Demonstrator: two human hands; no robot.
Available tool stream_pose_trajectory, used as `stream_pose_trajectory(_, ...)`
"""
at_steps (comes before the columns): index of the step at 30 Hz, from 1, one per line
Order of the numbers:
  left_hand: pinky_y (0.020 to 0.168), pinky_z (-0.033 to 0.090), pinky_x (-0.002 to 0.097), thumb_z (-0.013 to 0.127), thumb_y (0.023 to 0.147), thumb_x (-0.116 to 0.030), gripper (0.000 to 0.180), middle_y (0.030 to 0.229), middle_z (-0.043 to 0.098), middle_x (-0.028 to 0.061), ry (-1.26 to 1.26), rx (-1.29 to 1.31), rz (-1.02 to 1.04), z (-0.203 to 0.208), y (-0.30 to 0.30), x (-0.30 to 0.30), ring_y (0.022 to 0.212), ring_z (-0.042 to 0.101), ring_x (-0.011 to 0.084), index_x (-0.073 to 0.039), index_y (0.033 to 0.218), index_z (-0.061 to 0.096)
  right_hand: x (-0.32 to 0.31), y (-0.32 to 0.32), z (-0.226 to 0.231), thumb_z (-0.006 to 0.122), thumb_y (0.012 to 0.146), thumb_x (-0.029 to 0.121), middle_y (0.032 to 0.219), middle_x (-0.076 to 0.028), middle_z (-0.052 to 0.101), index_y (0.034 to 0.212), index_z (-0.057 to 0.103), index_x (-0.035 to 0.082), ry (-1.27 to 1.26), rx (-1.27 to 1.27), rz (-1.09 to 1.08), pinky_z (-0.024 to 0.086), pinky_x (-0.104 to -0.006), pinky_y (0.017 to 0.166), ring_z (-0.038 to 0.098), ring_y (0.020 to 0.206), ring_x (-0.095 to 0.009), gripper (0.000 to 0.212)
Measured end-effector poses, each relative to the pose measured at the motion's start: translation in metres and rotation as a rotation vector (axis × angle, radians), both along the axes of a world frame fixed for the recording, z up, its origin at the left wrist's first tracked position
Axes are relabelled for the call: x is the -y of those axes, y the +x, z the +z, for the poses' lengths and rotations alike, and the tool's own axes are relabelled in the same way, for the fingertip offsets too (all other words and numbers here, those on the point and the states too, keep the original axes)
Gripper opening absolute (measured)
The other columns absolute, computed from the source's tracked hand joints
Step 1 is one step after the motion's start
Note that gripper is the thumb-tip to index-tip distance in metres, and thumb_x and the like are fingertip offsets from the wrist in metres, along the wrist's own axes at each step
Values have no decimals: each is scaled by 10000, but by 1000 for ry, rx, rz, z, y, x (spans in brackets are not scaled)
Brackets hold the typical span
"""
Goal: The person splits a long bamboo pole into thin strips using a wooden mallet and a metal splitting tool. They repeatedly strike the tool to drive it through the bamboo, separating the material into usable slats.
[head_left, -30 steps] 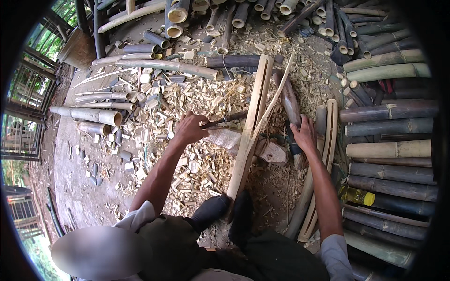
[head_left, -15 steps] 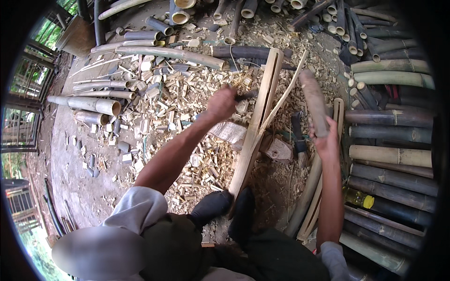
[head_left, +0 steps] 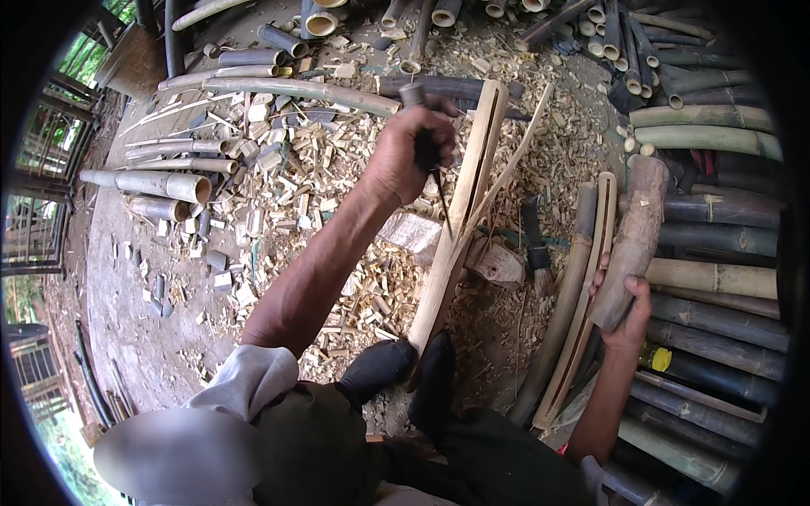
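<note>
Between my shoes (head_left: 380, 371) leans a long pale bamboo length (head_left: 460, 211) with a slot along its upper part. It lies across a wooden block (head_left: 412, 232). A thin split strip (head_left: 523, 152) angles off its right side. My left hand (head_left: 413, 148) is closed around a chisel (head_left: 412, 94), its grip mostly hidden by the fingers. The narrow dark blade points down to the bamboo near where the strip splits away. Out to the right, my right hand (head_left: 623, 312) grips the lower end of a thick, rough wooden club (head_left: 637, 228), raised and apart from the chisel.
Wood chips (head_left: 329, 169) cover the ground around the block. Stacked bamboo poles (head_left: 709, 274) line the right side, with a yellow-capped bottle (head_left: 660, 360) among them. Another slotted bamboo length (head_left: 582, 337) lies beside my right arm. A dark-bladed tool (head_left: 536, 240) rests right of the block.
My left hand has brought the chisel upright, blade down against the bamboo. My right hand has swung the club outward to the right, away from the bamboo.
</note>
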State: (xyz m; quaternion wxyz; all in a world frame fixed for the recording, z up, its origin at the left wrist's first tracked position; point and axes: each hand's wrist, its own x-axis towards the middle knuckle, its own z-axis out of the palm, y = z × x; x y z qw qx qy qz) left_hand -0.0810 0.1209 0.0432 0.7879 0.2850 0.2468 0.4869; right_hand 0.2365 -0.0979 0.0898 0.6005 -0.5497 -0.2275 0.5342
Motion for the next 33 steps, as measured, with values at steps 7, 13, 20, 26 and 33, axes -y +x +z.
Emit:
stream_pose_trajectory(7,572,498,269,731,900,-232,257,778,581,18,228,-228,-41,-7,13,10,634,528,94,-69,1055,607,5,-26,29,675,845,283,1015,-154,602,1244,511,-62,20,168,83,548,-342,621,630,753,-207,553)
stream_pose_trajectory(13,550,463,283,768,920,-311,267,725,580,-11,663,-297,-292,14,75,16,637,537,90,-61,889,683,2,-51,49,693,835,258,1013,-173,606,1248,501,-71,59,224,113,553,-343,604,637,738,-214,562)
stream_pose_trajectory(20,681,488,301,789,914,-223,228,741,654,-2,684,-304,-348,-2,95,25,714,575,89,-6,930,723,4,-62,57,699,815,248,1006,-189,612,1254,493,-83,42,255,82,553,-341,576,640,712,-221,587)
stream_pose_trajectory(26,668,486,300,786,918,-241,244,739,642,-2,622,-343,-383,-4,94,24,715,572,87,-10,921,704,-3,-57,74,683,818,224,1033,-198,614,1271,494,-91,128,401,129,560,-341,611,645,742,-225,583)
stream_pose_trajectory(33,647,477,315,756,938,-219,224,739,620,-5,659,-351,-419,-7,109,31,703,566,92,-27,885,653,-38,-31,80,765,806,200,1173,-226,620,1341,502,-65,136,990,-96,551,-398,894,657,1024,-287,652)
